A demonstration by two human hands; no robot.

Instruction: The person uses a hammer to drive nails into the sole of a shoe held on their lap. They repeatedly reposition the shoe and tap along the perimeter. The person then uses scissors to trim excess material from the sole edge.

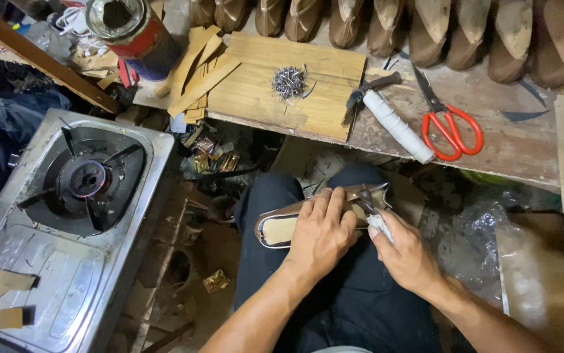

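We steady the shoe point(282, 229) on our lap, just below the bench's wooden board point(308, 85); our left hand point(321, 235) presses flat, fingers together, while our right hand point(406, 258) clamps the wrapped pincers point(370, 209) at its toe for pulling.

scissors point(452, 131): handles showing bright orange-red, blades dark
board point(288, 82): showing pale yellow wood grain
nails point(288, 82): glinting silver-grey
tool handle point(398, 125): wrapped in white
can point(135, 29): showing red and dark blue bands
stove point(66, 222): gleaming silver, burner black
shoe sole point(282, 229): showing cream, edged in shiny grey
trousers point(347, 294): showing dark navy
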